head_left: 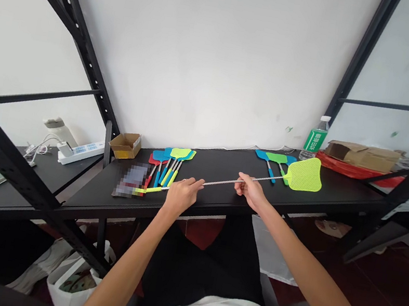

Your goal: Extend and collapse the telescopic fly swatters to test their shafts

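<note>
A yellow-green fly swatter with a long metal rod is stretched out sideways above the black table. My left hand is closed around the rod close to its yellow handle. Farther along, my right hand pinches the same rod, on the side toward the perforated head. Beyond my left hand lies a fanned group of blue, red and yellow fly swatters, with short rods. Behind the held head rest a few blue and green fly swatters. A blurred, pixelated flat object lies by the yellow handle.
A small open cardboard box sits at the table's back left. Toward the back right stand a water bottle and a larger carton on red plastic. Black metal posts flank the table. A power strip is at left.
</note>
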`<action>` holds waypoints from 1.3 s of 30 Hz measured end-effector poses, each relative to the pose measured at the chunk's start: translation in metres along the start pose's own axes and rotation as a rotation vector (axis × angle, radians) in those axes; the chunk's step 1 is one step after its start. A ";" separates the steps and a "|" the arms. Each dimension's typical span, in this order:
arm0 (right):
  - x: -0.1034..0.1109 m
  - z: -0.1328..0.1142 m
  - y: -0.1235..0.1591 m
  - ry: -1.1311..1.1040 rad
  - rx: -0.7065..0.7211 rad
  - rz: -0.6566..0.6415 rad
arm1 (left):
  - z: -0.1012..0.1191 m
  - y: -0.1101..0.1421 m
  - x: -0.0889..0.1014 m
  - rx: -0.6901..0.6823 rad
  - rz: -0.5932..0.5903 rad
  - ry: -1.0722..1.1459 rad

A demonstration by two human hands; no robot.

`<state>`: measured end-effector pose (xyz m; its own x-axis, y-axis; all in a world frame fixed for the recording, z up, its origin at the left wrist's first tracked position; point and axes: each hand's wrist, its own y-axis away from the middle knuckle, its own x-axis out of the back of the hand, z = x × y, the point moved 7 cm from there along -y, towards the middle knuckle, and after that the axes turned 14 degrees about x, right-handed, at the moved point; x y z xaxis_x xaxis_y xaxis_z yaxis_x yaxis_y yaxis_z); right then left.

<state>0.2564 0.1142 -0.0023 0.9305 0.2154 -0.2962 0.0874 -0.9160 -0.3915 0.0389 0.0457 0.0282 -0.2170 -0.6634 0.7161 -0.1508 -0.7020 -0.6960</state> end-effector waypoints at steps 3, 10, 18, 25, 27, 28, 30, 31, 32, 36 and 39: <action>0.001 0.002 -0.001 -0.011 -0.004 0.008 | -0.001 0.001 0.001 0.007 0.028 0.015; 0.003 0.004 -0.001 -0.011 -0.002 0.005 | -0.003 0.000 0.001 0.036 0.015 0.022; 0.001 0.003 -0.001 0.004 0.029 -0.034 | 0.002 -0.003 0.005 -0.006 0.008 0.056; 0.002 0.005 -0.002 0.057 0.031 -0.052 | 0.005 -0.004 0.006 -0.047 0.040 0.001; 0.002 0.005 -0.002 0.056 0.033 -0.053 | 0.005 -0.003 0.006 -0.044 0.034 0.006; 0.002 0.005 -0.002 0.050 0.034 -0.050 | 0.005 -0.003 0.005 -0.044 0.031 0.013; 0.003 0.005 -0.002 0.032 0.035 -0.038 | 0.004 -0.002 0.005 -0.041 0.028 0.028; 0.003 0.005 -0.002 0.025 0.034 -0.033 | 0.004 -0.002 0.005 -0.036 0.026 0.033; 0.002 0.004 -0.002 0.021 0.033 -0.030 | 0.003 -0.001 0.005 -0.031 0.022 0.036; 0.002 0.003 -0.001 0.008 0.022 -0.019 | 0.001 0.000 0.003 -0.008 0.010 0.031; 0.001 0.002 -0.001 0.003 0.016 -0.010 | -0.001 0.001 0.002 0.012 0.009 0.032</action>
<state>0.2570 0.1158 -0.0042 0.9305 0.2238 -0.2899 0.0912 -0.9083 -0.4083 0.0378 0.0442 0.0293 -0.2486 -0.6610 0.7080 -0.1377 -0.6994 -0.7014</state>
